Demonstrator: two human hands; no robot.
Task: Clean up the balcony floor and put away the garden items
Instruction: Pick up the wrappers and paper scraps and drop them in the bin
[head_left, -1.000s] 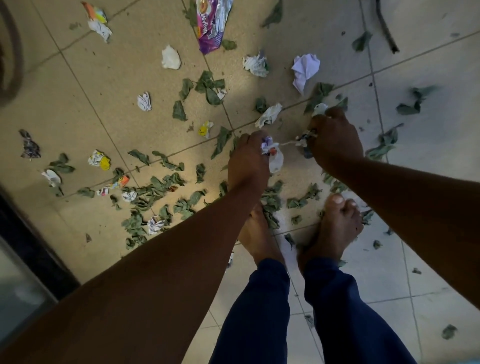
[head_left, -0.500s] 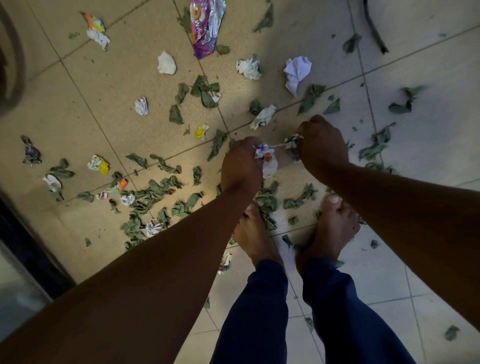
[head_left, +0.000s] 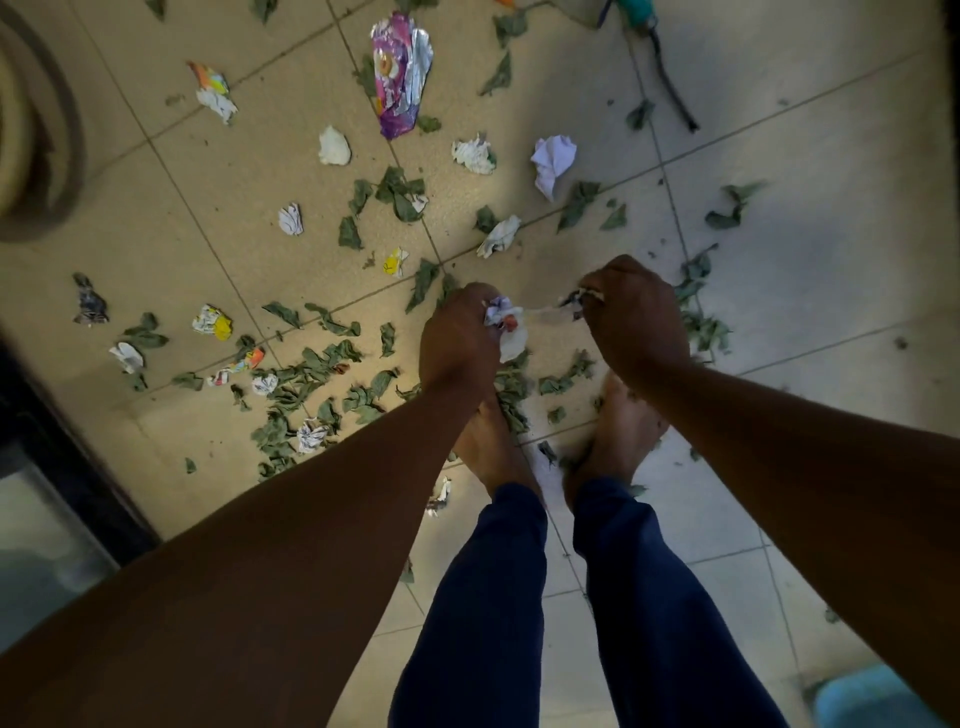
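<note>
One purple foil wrapper (head_left: 401, 73), one lilac paper ball (head_left: 554, 161), two hands, two bare feet

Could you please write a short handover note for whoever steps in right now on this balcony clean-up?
Left hand: grips a bundle of crumpled paper scraps.
Right hand: grips a smaller bit of litter; a thin strip stretches between the two hands.
Done: only what the hands hold has been picked up.
Left: the purple foil wrapper, white paper balls such as the one at, coloured scraps and the dry leaves still lie across the floor tiles. A green-handled tool lies at the top edge.
</note>
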